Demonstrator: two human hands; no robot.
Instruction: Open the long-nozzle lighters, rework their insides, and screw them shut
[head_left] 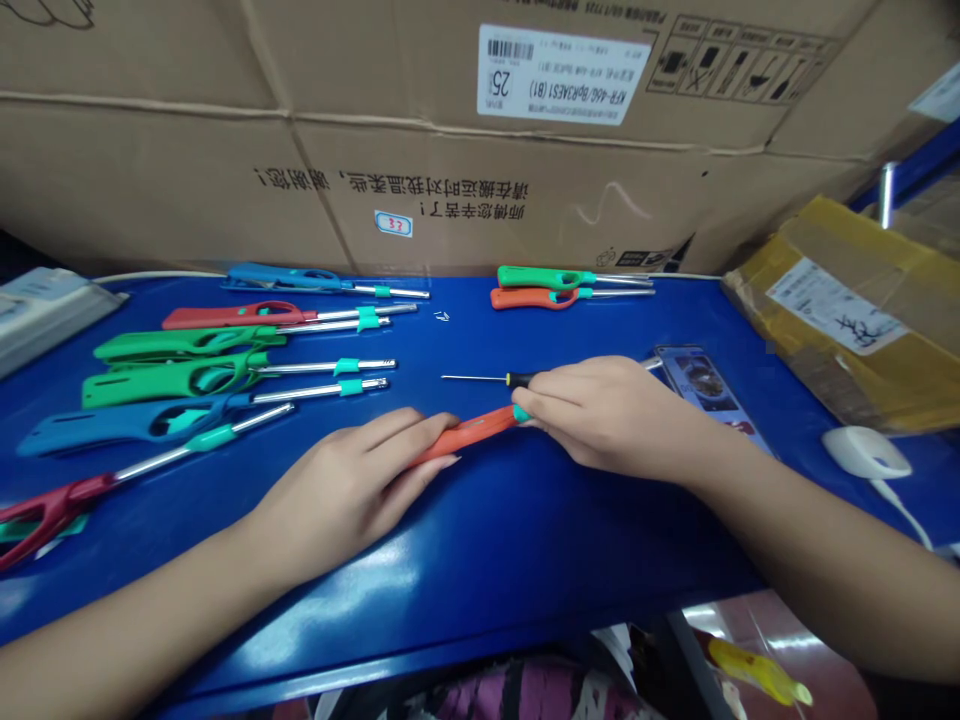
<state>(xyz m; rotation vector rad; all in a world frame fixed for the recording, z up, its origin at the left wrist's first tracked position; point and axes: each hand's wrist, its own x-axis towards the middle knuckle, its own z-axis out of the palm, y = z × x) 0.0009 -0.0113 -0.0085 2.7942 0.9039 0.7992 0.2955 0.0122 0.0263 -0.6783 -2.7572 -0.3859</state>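
An orange gas lighter point(476, 432) is held between both hands above the blue table. My left hand point(356, 480) is closed around its handle end. The fingers of my right hand point(611, 415) pinch the other end, by a teal part, and cover much of it. Just behind those fingers lies a screwdriver point(517, 380) with a black and yellow handle, its thin shaft pointing left; whether the right hand touches it I cannot tell. To the left, several long-necked lighters point(180, 380) in green, blue and red lie in a row, with teal bands on their metal necks.
A green lighter point(540, 277) and an orange lighter point(529, 298) lie at the back. A large cardboard box point(420, 150) stands behind the blue table point(480, 560). On the right are a phone point(705, 385), a white corded device point(866, 452) and a taped carton point(847, 310).
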